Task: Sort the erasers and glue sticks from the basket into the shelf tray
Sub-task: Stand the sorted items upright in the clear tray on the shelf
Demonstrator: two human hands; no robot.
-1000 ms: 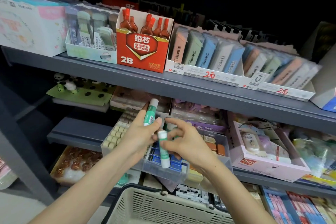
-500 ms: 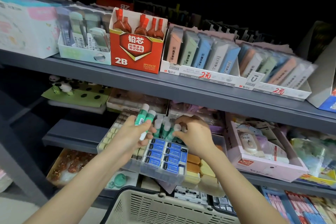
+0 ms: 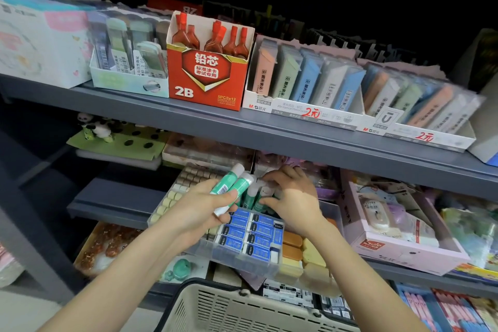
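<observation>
While left fingers (image 3: 225,198) clasp glue sticks (image 3: 229,183), right fingers (image 3: 280,173) pinch standing sticks (image 3: 253,197) under grey shelf (image 3: 269,140).

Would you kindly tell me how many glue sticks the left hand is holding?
2. Both lie side by side in the left hand: outer stick, and inner stick nearer the right hand. More sticks stand in the tray under that hand, partly hidden.
</observation>
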